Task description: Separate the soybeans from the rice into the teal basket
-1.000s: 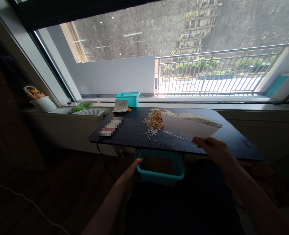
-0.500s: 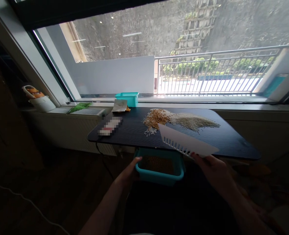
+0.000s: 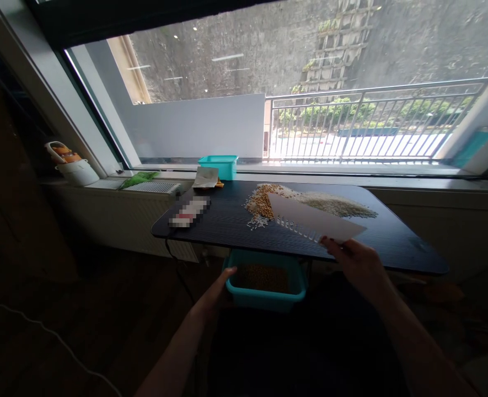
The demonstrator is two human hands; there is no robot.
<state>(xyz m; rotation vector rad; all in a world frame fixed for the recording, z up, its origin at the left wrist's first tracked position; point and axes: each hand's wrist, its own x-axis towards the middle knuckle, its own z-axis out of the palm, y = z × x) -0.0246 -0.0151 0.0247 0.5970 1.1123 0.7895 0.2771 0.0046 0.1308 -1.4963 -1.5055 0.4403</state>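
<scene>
My right hand (image 3: 357, 263) grips a white slotted scoop (image 3: 310, 220) by its near edge, holding it over the black table (image 3: 227, 226) just in front of a mixed pile. The pile has yellow beans (image 3: 262, 201) on the left and white rice (image 3: 334, 205) spreading to the right. My left hand (image 3: 219, 284) holds the left rim of a teal tub (image 3: 264, 298) below the table's near edge. The tub has yellow beans in its bottom.
A second teal tub (image 3: 219, 165) and a small paper packet (image 3: 205, 177) sit at the table's far edge by the window sill. A blurred flat object (image 3: 189, 212) lies on the table's left. White pots (image 3: 76, 171) stand on the sill at left. A cable (image 3: 41, 336) crosses the dark floor.
My right hand pulled the scoop back to the table's near edge, then moved it forward again toward the pile. My left hand stayed on the tub's rim.
</scene>
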